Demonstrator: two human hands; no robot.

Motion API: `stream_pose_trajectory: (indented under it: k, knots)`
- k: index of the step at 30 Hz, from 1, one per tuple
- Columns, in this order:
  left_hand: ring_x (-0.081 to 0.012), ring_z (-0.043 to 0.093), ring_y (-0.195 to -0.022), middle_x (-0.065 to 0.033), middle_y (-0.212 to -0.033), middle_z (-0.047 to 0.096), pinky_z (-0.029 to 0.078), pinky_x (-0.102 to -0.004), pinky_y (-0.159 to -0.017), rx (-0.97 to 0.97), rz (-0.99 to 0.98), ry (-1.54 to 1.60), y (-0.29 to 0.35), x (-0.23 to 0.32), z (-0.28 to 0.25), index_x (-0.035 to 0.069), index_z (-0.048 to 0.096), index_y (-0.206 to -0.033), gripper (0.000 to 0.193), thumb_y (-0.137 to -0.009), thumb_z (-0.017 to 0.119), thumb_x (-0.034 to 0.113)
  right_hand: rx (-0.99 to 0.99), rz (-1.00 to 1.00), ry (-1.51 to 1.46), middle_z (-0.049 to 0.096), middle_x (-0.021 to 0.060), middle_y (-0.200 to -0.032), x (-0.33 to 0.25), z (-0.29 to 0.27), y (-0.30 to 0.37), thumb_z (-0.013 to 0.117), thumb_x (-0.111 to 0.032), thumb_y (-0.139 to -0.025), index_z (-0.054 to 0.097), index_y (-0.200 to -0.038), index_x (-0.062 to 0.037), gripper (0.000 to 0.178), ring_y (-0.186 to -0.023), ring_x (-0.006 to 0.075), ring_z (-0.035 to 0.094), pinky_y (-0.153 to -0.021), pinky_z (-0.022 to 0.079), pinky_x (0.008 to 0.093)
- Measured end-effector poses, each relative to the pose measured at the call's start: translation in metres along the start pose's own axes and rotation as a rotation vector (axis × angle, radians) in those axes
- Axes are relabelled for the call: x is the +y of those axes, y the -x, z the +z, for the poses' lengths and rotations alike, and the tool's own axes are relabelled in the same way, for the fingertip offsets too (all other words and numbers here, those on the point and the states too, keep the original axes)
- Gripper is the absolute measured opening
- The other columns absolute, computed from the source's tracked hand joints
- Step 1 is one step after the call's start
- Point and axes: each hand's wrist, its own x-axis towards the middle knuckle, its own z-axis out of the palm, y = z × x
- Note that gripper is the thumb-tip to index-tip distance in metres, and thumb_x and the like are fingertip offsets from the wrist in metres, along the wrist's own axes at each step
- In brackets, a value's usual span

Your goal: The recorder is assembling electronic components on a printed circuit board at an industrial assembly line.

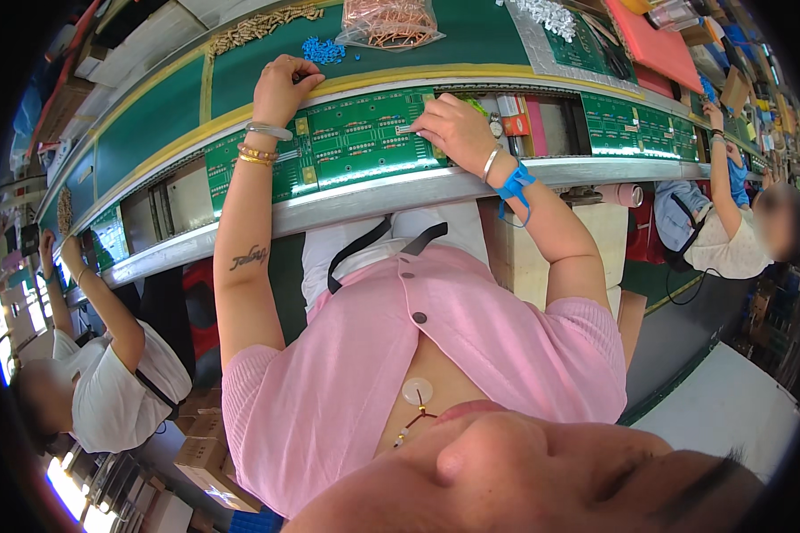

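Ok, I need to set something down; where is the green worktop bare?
Two patches of green worktop: left of the left hand, below the tan parts; and between the bag of copper-coloured parts and the grey metal plate. Crowded: just above the left hand, where blue parts sit beside that bag.

The one piece of lettering large enough to make out is a tattoo (249,258) on the person's left forearm (243,218), near the elbow: a single short line of dark, slanted, ornate script, running across the arm and rising toward the right. The green circuit board (364,165) in the middle carries fine pale printed markings, too small to read, as does the other green circuit board (609,124) to the right. Any print on the orange-and-white box (515,123) between these boards is likewise illegible.
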Motion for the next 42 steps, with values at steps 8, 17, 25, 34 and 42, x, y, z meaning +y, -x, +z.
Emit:
stream_pose_trajectory:
  k: [8,17,25,34,42]
  knots:
    - [-0.0182,0.057,-0.075,-0.004,-0.077,0.062,0.047,-0.0301,-0.066,-0.006,0.069,0.046,0.005,0.003,-0.005,0.008,0.067,-0.079,0.013,-0.071,0.07,0.018,0.046,-0.114,0.276,0.055,0.0019,-0.102,-0.012,-0.015,0.018,0.052,-0.008,-0.073,0.063,-0.094,-0.0141,0.024,-0.097,0.0213,0.051,-0.08,0.044,0.0326]
    - [-0.0165,0.062,-0.07,-0.0078,-0.079,0.065,0.048,-0.0262,-0.064,-0.101,0.003,0.359,0.019,0.034,-0.014,0.004,0.067,-0.086,0.012,-0.076,0.065,0.012,0.123,0.09,0.177,0.058,0.0014,-0.088,0.02,-0.026,-0.029,0.058,-0.01,-0.076,0.063,-0.09,-0.0132,0.015,-0.084,0.0233,0.053,-0.07,0.045,0.0348]
    - [-0.0213,0.063,-0.069,-0.0107,-0.077,0.065,0.049,-0.029,-0.064,-0.205,-0.021,0.306,0.044,0.052,-0.008,0.004,0.068,-0.086,0.014,-0.073,0.067,0.01,0.161,-0.053,0.427,0.055,0.0004,-0.08,0.063,0.008,-0.101,0.06,-0.015,-0.073,0.063,-0.075,-0.0127,0.004,-0.085,0.0187,0.053,-0.068,0.047,0.0321]
    - [-0.0216,0.059,-0.074,-0.0088,-0.086,0.059,0.047,-0.0301,-0.067,-0.186,0.133,0.167,0.05,0.054,0.01,0.0,0.063,-0.078,0.009,-0.074,0.065,0.008,0.282,-0.015,0.385,0.056,0.0019,-0.081,0.054,0.014,-0.102,0.056,-0.017,-0.078,0.057,-0.079,-0.012,0.005,-0.084,0.0205,0.056,-0.066,0.048,0.0331]
    - [-0.0264,0.056,-0.079,-0.0096,-0.088,0.056,0.045,-0.0339,-0.07,-0.15,0.188,0.084,0.051,0.057,0.015,0.001,0.062,-0.077,0.008,-0.074,0.063,0.008,0.342,0.182,0.124,0.061,0.0031,-0.08,0.054,0.005,-0.095,0.057,-0.018,-0.079,0.057,-0.08,-0.0135,0.004,-0.076,0.0239,0.058,-0.063,0.048,0.0363]
